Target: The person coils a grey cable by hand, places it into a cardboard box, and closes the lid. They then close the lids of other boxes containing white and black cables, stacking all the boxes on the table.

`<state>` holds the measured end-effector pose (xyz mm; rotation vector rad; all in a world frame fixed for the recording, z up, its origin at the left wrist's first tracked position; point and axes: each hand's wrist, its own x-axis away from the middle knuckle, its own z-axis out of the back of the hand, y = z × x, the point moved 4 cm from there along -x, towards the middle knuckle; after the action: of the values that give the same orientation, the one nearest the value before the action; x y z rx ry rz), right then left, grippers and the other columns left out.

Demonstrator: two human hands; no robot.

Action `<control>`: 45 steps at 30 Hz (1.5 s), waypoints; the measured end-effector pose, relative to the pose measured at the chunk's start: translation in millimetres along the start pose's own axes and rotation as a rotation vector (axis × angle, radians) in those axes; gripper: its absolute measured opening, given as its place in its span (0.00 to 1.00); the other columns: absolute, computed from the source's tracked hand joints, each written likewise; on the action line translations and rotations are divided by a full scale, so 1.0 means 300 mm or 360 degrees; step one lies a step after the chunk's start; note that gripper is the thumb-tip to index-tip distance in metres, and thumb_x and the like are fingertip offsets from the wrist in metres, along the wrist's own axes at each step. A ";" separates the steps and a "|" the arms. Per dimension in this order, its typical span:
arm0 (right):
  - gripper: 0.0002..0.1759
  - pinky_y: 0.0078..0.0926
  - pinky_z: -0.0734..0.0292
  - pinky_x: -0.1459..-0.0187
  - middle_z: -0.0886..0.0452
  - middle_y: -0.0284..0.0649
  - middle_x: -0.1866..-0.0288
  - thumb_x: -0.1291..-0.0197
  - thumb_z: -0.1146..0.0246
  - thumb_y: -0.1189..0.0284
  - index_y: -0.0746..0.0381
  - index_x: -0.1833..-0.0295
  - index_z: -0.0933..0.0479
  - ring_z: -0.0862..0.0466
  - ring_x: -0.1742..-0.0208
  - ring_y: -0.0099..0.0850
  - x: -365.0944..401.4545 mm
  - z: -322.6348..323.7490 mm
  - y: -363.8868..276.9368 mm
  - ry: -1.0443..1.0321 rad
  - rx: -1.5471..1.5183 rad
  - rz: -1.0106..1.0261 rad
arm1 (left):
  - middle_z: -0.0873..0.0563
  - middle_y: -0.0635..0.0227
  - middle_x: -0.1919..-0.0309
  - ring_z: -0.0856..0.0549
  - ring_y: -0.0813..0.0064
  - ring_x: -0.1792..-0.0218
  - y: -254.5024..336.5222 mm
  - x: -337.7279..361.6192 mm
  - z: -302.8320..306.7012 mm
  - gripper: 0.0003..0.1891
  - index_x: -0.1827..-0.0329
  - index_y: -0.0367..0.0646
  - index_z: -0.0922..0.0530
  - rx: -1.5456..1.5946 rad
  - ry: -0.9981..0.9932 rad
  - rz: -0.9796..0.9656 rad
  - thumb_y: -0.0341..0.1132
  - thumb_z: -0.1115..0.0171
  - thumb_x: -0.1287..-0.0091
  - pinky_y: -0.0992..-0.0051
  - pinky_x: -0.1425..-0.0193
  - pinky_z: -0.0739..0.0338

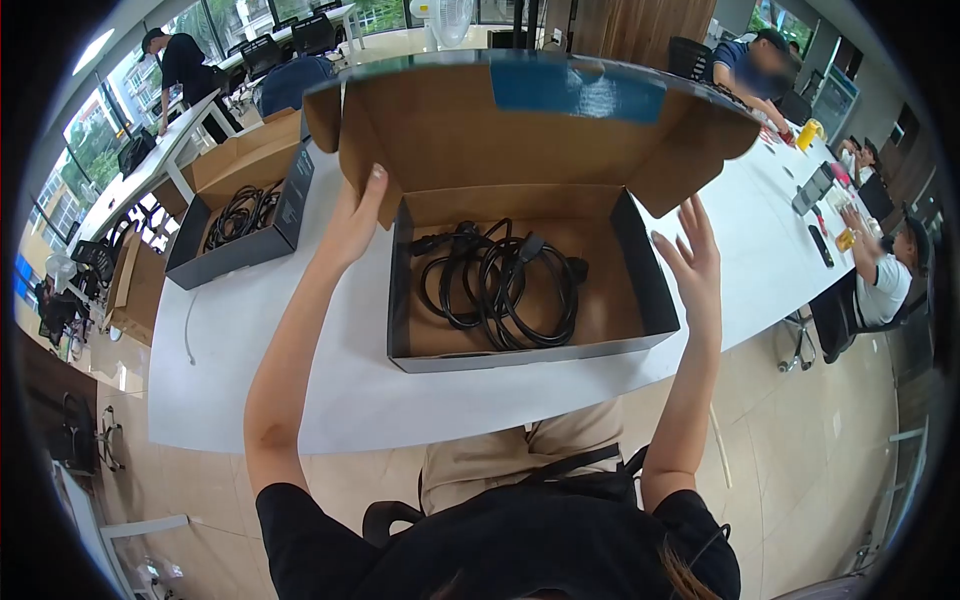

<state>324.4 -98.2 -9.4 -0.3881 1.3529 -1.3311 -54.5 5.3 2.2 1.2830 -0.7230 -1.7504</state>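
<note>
A dark grey cardboard box (530, 357) with a brown inside sits on the table in front of me, its lid (440, 135) raised. Coiled black power cables (515, 285) lie in the box, towards its left and middle. My left hand (352, 222) is at the lid's left side flap, thumb on the near side and the other fingers mostly hidden behind the cardboard; it appears to grip the flap. Beside the box's right wall, just under the right flap (690, 150), my right hand (695, 255) is open with fingers spread, holding nothing.
Another open box (240, 255) with black cables (245, 215) stands to the left on the white table (230, 390). A thin white strip (190, 330) lies near it. Several people sit along the table's right side; another person (188, 75) stands at a far-left table.
</note>
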 end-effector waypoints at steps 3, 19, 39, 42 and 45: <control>0.36 0.31 0.34 0.40 0.28 0.50 0.40 0.45 0.34 0.71 0.61 0.32 0.41 0.29 0.36 0.38 -0.007 -0.040 -0.043 -0.0085 0.0049 0.0162 | 0.34 0.54 0.38 0.37 0.65 0.35 0.061 0.047 -0.033 0.31 0.33 0.33 0.44 -0.0112 -0.0115 -0.0059 0.47 0.51 0.30 0.70 0.33 0.44; 0.42 0.45 0.54 0.30 0.43 0.52 0.29 0.50 0.39 0.78 0.63 0.29 0.47 0.42 0.28 0.44 0.309 0.142 0.042 0.0093 -0.0044 0.0415 | 0.40 0.55 0.31 0.35 0.55 0.33 0.152 0.485 0.023 0.42 0.30 0.44 0.45 -0.0610 0.0156 -0.1240 0.38 0.32 0.48 0.52 0.31 0.46; 0.26 0.29 0.31 0.44 0.26 0.51 0.42 0.43 0.44 0.70 0.74 0.40 0.34 0.23 0.44 0.38 0.578 0.122 0.187 0.0493 0.0451 0.0153 | 0.26 0.74 0.44 0.30 0.66 0.43 0.134 0.881 -0.068 0.26 0.42 0.82 0.34 -0.1283 -0.0311 -0.1468 0.46 0.37 0.42 0.73 0.54 0.36; 0.26 0.29 0.31 0.45 0.26 0.49 0.42 0.45 0.39 0.70 0.74 0.43 0.32 0.22 0.48 0.36 0.558 0.138 0.184 0.0603 0.0179 0.0237 | 0.27 0.72 0.44 0.27 0.63 0.46 0.157 0.820 -0.026 0.24 0.41 0.80 0.34 -0.1040 -0.0274 -0.1571 0.45 0.40 0.40 0.72 0.55 0.35; 0.27 0.28 0.31 0.45 0.26 0.49 0.45 0.44 0.38 0.68 0.72 0.42 0.32 0.23 0.47 0.34 0.449 0.140 0.078 0.0760 0.0124 0.0350 | 0.25 0.51 0.46 0.21 0.56 0.53 0.173 0.701 0.065 0.29 0.36 0.52 0.34 -0.0521 -0.0276 -0.1086 0.54 0.47 0.37 0.68 0.61 0.26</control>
<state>329.2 -222.6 -79.8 0.1432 1.6724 -1.3325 -86.8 -203.8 -48.3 1.2333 -0.0565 -2.4243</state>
